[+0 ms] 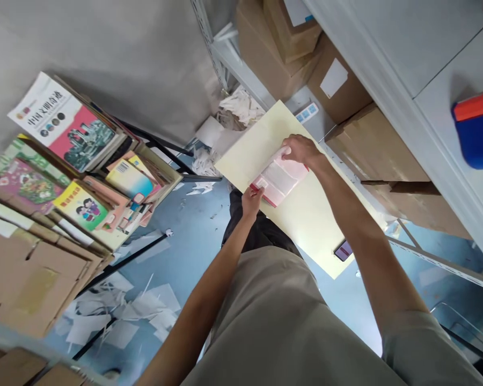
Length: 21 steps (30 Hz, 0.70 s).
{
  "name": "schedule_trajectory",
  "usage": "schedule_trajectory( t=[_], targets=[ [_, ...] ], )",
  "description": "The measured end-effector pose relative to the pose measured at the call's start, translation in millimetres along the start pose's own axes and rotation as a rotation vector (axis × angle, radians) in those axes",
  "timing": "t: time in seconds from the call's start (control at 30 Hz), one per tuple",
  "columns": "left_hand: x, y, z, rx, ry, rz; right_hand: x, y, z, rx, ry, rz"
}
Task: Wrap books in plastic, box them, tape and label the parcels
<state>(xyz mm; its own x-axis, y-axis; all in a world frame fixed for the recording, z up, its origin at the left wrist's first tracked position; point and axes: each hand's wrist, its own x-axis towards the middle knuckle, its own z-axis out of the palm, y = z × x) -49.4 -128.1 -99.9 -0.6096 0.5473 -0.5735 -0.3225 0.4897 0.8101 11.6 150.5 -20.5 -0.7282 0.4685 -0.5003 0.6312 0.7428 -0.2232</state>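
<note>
A pale pink, red-edged rectangular sheet [285,177] is over a pale yellow rectangular board [314,222]. The left hand [251,202] pinches its left end; the right hand [300,148] grips its far edge, fingers together. A black-framed rectangular phone [343,250] lies near the board's corner

Worktop [306,222] is clear between booklet [285,174] and phone [343,250] at near right corner; cartons [370,143] obstruct reach beyond far edge.

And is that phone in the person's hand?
No, the phone lies on the table, while the left hand and right hand hold pink paper.
</note>
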Motion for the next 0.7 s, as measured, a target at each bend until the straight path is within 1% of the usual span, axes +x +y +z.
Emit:
schedule_trajectory(
  t=[0.13,0.23,0.37,0.43,0.47,0.5,0.57,0.6,0.63,0.7],
  targets=[
    [28.4,1.2,-10.4,0.280,-0.058,-0.094,27.6,-24.1,21.3,-0.012,-0.030,0.103],
    [38.0,6.8,-20.2,0.487,-0.128,-0.088,37.3,-31.7,31.4,0.003,-0.055,0.178],
    [38.5,20.9,-31.5,0.938,-0.275,-0.076,37.3,-35.0,36.8,0.044,-0.055,0.253],
    [37.2,30.6,-35.2,1.066,-0.282,-0.085,27.9,-39.9,40.5,0.060,0.003,0.296],
    [36.8,35.9,-36.3,1.102,-0.252,-0.059,20.1,-43.8,43.7,0.071,0.048,0.320],
    [36.9,41.2,-36.9,1.123,-0.203,-0.003,10.4,-48.7,47.8,0.084,0.093,0.342],
    [39.2,51.6,-36.1,1.141,-0.105,0.163,-13.1,-60.7,59.4,0.121,0.161,0.383],
    [41.4,56.3,-34.8,1.147,-0.086,0.250,-25.7,-67.3,66.6,0.139,0.163,0.387],
    [44.3,60.6,-32.8,1.157,-0.100,0.327,-37.9,-73.8,74.3,0.147,0.149,0.387],
    [50.8,68.1,-27.7,1.196,-0.218,0.438,-58.6,-85.7,90.1,0.165,0.109,0.400]
  ],
)
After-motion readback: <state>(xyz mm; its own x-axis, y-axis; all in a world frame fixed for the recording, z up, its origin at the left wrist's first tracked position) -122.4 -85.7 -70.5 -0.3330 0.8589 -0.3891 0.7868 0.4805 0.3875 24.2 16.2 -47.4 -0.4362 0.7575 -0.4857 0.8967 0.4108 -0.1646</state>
